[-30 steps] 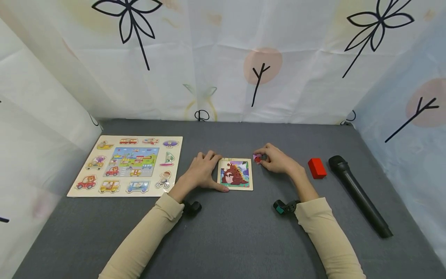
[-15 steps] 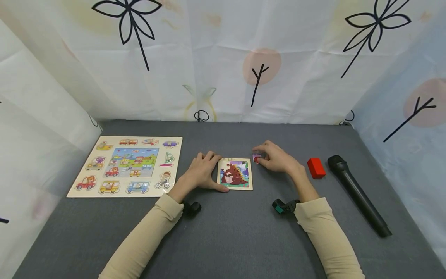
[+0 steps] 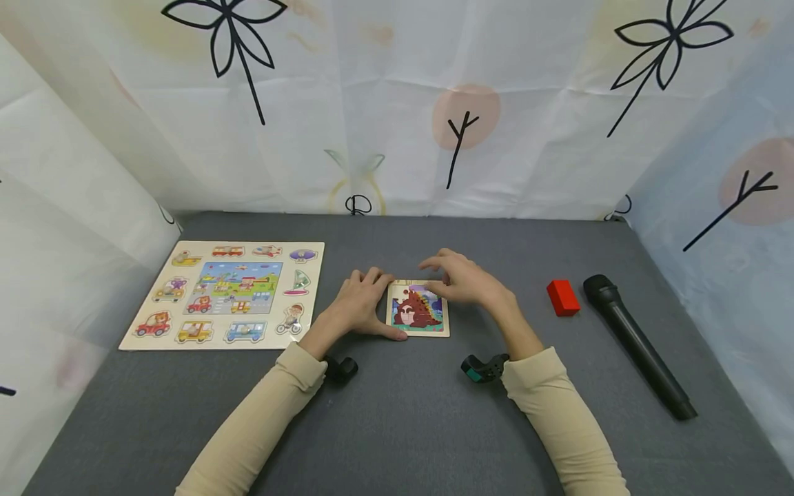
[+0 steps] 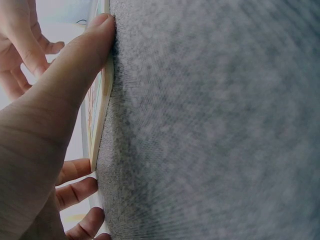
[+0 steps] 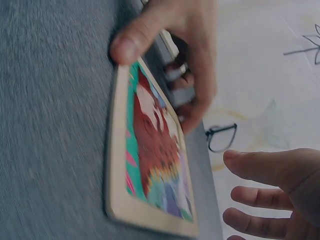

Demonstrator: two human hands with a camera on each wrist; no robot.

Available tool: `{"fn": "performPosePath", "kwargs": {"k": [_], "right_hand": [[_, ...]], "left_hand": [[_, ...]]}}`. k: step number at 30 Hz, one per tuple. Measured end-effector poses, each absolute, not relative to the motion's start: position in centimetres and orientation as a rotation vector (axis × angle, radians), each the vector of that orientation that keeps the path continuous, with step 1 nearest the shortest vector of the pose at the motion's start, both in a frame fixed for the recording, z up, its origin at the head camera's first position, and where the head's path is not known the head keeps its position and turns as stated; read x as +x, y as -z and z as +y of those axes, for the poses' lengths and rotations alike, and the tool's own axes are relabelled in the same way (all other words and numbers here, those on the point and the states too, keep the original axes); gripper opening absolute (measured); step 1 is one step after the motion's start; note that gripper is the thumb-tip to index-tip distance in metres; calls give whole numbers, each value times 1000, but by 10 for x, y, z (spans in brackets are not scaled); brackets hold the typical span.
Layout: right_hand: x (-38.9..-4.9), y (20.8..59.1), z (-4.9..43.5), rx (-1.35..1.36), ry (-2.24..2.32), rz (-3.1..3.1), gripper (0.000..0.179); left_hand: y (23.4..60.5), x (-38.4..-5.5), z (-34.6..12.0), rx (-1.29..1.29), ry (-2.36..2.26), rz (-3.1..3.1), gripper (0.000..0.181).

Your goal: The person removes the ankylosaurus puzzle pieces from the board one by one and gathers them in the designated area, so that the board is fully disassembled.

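Note:
My left hand (image 3: 360, 303) holds a small square dinosaur puzzle (image 3: 417, 313) at its left side, thumb at the near left corner and fingers by the far one. In the right wrist view, the puzzle's pale wooden frame (image 5: 116, 150) surrounds a red-brown dinosaur on green. My right hand (image 3: 470, 281) hovers over the puzzle's far right corner, overlapping it in the head view. Its fingers (image 5: 257, 197) are parted from the thumb, and nothing shows between them. The small purple-pink puzzle piece seen earlier is out of sight now.
A large wooden vehicle puzzle board (image 3: 313, 289) lies to the left on the grey table (image 3: 397, 427). On the right are a red block (image 3: 563, 297) and a black microphone (image 3: 639, 348). A printed white curtain (image 3: 397, 103) stands behind and at both sides.
My right hand has moved left, from beside the puzzle to above its far right corner. The small piece at its fingertips has gone from view. My left hand and the puzzle stay put.

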State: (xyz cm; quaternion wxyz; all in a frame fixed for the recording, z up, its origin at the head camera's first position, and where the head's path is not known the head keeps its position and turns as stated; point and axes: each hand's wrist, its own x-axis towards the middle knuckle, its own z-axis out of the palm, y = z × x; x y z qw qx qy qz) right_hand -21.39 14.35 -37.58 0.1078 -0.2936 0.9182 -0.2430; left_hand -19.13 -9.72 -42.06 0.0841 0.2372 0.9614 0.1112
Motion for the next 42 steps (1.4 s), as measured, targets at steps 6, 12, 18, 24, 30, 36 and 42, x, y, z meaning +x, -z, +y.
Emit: {"fn": "performPosePath", "kwargs": {"k": [6,12,18,24,30,36,42], "right_hand": [[-214,384,127,-901,685,2675,38],[-215,390,118,-932,675,2661,36],[-214,397,112,-904,576,2682,34],[-213,401,109,-867,547,2710,32],[-212,401,110,-874,554,2710,31],[-211,399,110,-866,553,2708,31],[-210,399,110,-850,541,2708,31]], "left_hand": [[423,-192,-98,713,-354,2878,113],[424,-192,-99,719,-361,2880,113],[426,-192,-99,720,-365,2878,113],[426,-193,-98,719,-366,2877,112],[427,-194,-98,719,-360,2875,112],[427,-194,-98,717,-354,2877,112],[427,-194,-98,713,-351,2874,113]]}}
